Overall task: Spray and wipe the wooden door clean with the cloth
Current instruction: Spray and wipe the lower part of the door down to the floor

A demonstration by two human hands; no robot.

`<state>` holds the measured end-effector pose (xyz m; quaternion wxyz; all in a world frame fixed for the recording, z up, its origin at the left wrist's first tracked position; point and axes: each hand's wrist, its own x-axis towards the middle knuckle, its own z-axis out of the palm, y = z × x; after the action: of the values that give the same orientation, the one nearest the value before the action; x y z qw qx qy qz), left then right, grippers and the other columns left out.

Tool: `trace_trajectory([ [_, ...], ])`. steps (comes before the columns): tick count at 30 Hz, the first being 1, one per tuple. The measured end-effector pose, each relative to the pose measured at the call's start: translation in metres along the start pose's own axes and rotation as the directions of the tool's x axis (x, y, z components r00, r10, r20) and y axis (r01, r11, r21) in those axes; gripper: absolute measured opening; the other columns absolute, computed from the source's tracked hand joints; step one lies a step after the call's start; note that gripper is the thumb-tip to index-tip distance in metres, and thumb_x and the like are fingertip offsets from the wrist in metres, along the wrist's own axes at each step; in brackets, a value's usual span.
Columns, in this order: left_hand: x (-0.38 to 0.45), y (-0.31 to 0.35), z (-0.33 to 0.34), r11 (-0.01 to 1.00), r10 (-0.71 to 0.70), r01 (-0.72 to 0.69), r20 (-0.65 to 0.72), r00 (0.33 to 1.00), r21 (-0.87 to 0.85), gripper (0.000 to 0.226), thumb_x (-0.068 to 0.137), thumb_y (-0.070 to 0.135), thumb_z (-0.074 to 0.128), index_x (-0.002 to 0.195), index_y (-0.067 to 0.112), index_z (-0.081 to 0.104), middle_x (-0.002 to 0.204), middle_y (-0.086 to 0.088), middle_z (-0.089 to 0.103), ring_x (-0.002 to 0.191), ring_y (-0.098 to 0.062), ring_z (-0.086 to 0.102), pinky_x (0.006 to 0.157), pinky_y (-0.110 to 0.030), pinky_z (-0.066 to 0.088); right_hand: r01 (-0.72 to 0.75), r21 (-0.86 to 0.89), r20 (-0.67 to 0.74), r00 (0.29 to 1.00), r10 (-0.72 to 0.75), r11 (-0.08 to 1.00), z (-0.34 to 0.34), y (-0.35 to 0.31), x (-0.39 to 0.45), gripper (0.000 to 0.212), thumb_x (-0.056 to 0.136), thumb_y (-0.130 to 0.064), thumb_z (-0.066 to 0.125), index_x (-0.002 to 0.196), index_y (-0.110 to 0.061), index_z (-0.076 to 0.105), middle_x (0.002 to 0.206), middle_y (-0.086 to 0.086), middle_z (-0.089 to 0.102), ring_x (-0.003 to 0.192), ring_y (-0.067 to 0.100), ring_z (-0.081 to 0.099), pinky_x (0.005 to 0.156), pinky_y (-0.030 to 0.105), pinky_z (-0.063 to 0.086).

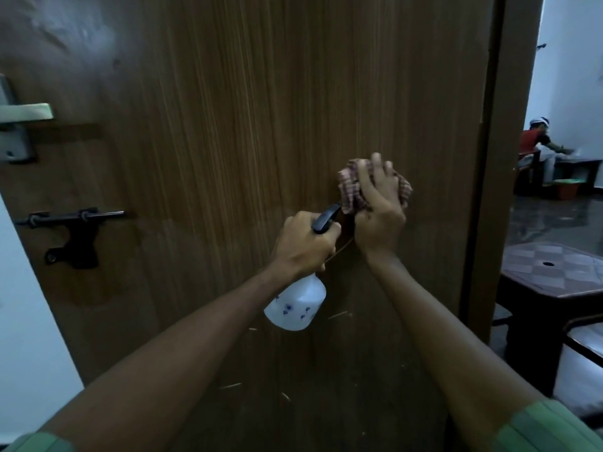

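Filling most of the view, the brown wood-grain door stands behind both hands. Below the left hand's grip hangs the white plastic spray bottle, fingers curled round its black trigger head. Just right, the right hand presses the crumpled red-checked cloth against the door, fingers curled over it.

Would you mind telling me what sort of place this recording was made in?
Most likely a home. A wooden door with a lever handle and sliding bolt opens onto a room with a polished floor and a low table.
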<state>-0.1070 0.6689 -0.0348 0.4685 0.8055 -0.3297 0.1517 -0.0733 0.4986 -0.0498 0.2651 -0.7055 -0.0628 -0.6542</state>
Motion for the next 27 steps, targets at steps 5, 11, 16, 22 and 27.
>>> trace_trajectory([
  [5,-0.009,-0.011,-0.013,0.999,0.0,-0.001,-0.024,1.0,-0.051,0.021,0.107,0.02,0.056,0.092,0.009,0.066,0.073,-0.01,0.071,0.048,-0.016,0.064,0.047,-0.023,0.05,0.436,0.037,0.299,0.854,-0.426,0.899,-0.015,0.018,-0.053,0.046,0.104,-0.015,0.062,0.149,-0.012,0.053,0.163,0.011,0.039,0.155,0.03,0.03,0.121,0.053,0.036],
  [11,-0.017,-0.017,-0.027,0.999,-0.013,0.011,-0.04,0.999,-0.047,0.02,0.107,0.019,0.058,0.092,0.008,0.066,0.075,-0.012,0.071,0.048,-0.012,0.062,0.047,-0.019,0.049,-0.279,0.095,-0.026,0.959,0.282,0.956,0.007,-0.033,-0.019,0.067,0.097,0.01,0.047,0.153,-0.026,0.045,0.167,-0.003,0.032,0.158,0.016,0.02,0.129,0.048,0.02],
  [16,-0.026,-0.019,-0.044,0.998,-0.007,0.002,-0.088,0.996,-0.055,0.026,0.106,0.018,0.057,0.088,0.003,0.068,0.071,-0.012,0.071,0.047,-0.019,0.063,0.046,-0.024,0.049,0.367,0.037,0.24,0.9,-0.365,0.929,0.017,-0.023,-0.057,0.049,0.104,-0.007,0.06,0.151,-0.015,0.051,0.164,0.008,0.037,0.155,0.028,0.029,0.123,0.051,0.033],
  [22,-0.033,-0.026,-0.061,1.0,0.002,-0.005,-0.092,0.996,-0.03,0.024,0.106,0.017,0.058,0.09,0.001,0.067,0.074,-0.017,0.071,0.051,-0.023,0.065,0.047,-0.025,0.051,-0.117,0.071,-0.021,0.993,0.119,0.991,0.024,-0.043,-0.045,0.058,0.099,0.003,0.043,0.15,-0.022,0.051,0.164,0.002,0.039,0.156,0.022,0.027,0.126,0.051,0.027],
  [27,-0.036,-0.027,-0.071,1.0,0.008,-0.012,-0.138,0.99,-0.025,0.027,0.107,0.019,0.057,0.088,0.002,0.067,0.071,-0.014,0.07,0.048,-0.02,0.063,0.045,-0.023,0.048,0.379,0.085,0.242,0.889,-0.388,0.921,0.04,-0.053,-0.063,0.049,0.102,-0.008,0.059,0.15,-0.012,0.052,0.164,0.01,0.037,0.156,0.03,0.026,0.126,0.049,0.027],
])
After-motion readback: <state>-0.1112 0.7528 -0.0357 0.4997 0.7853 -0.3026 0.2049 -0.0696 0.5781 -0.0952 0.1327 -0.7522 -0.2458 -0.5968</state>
